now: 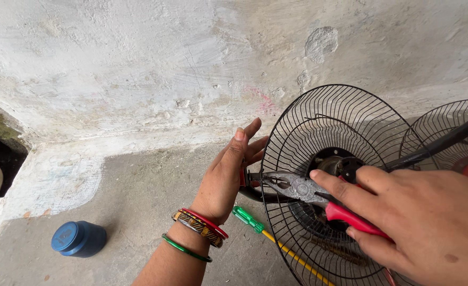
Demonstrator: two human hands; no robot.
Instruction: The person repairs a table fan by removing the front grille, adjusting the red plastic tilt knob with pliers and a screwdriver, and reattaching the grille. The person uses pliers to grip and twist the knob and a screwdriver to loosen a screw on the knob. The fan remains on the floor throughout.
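Two hands work at our black fan guard, standing on the floor against the wall: our left hand steadies its rim, fingers loosely spread, while our right hand grips red-handled pliers poked through the wires.

Bare floor to my left lies open, only the blue jar on it. Ahead the wall blocks me; rightward the fan grille and screwdriver crowd in.
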